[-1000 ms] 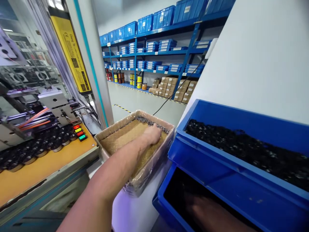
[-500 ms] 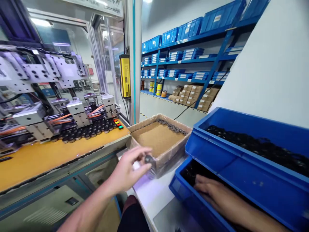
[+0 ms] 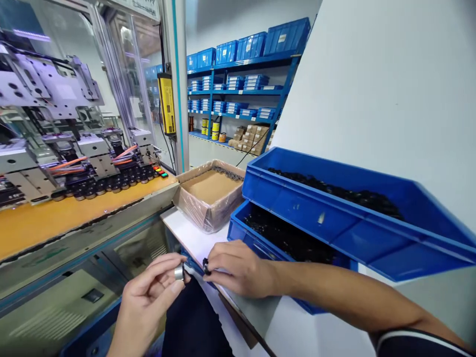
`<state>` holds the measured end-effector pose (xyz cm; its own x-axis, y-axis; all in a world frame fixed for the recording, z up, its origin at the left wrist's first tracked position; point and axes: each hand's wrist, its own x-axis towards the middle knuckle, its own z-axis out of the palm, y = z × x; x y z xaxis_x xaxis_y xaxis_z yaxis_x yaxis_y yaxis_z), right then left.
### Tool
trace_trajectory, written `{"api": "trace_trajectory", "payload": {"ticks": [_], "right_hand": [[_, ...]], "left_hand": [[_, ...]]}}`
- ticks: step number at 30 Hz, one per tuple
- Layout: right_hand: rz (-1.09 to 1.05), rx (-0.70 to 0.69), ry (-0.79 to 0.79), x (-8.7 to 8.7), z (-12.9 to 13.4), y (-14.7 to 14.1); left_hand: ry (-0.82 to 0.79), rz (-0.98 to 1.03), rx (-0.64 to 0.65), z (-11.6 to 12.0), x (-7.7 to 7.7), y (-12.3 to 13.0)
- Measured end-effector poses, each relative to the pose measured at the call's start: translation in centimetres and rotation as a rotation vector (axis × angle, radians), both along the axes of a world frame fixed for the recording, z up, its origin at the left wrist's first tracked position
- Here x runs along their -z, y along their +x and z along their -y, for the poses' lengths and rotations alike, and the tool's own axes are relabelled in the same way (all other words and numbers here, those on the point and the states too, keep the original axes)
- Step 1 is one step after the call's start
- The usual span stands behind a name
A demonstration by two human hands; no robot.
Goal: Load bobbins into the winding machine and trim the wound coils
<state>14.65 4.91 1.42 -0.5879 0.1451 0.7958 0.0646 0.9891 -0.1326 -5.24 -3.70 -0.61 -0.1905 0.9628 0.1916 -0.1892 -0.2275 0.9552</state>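
My left hand (image 3: 154, 285) pinches a short silvery metal ring (image 3: 179, 271) between thumb and fingers, in front of my lap. Close by on its right, my right hand (image 3: 236, 267) is closed on a small black ring-shaped part (image 3: 206, 266), held at the fingertips. The two parts face each other with a gap between them. Behind my right forearm stands the lower blue bin (image 3: 241, 237), which holds many small black parts (image 3: 286, 235). The shallow cardboard box (image 3: 208, 215) wrapped in clear plastic is beyond my hands, with small grey metal parts (image 3: 228, 173) along its far side.
An upper blue bin (image 3: 334, 218) with black parts overhangs the lower one. To the left, a machine with an orange worktop (image 3: 111, 210) carries rows of black round pieces (image 3: 115, 183) and coloured buttons (image 3: 159, 171). A yellow light barrier (image 3: 167, 104) hangs on its post.
My right hand has come out of the lower blue bin with a black part. My left hand has drawn back from the cardboard box with the metal ring, and both hands are now close together.
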Motion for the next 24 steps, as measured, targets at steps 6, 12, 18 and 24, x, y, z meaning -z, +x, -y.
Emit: {"api": "trace_trajectory", "payload": {"ticks": [6,12,18,24], "right_hand": [[-0.103,-0.041,0.065,0.3,1.4,0.0],[-0.116,-0.015,0.129,0.3,1.5,0.5],[-0.12,0.026,0.064,0.3,1.3,1.3],[-0.094,0.038,0.099,-0.1,0.9,1.7]], "left_hand": [[0.092,-0.167,0.02,0.3,0.2,1.3],[0.191,-0.296,-0.024,-0.3,-0.3,2.9],[0.032,-0.206,-0.105,0.3,0.3,3.6],[-0.101,-0.141,-0.139,0.7,-0.5,4.5]]}}
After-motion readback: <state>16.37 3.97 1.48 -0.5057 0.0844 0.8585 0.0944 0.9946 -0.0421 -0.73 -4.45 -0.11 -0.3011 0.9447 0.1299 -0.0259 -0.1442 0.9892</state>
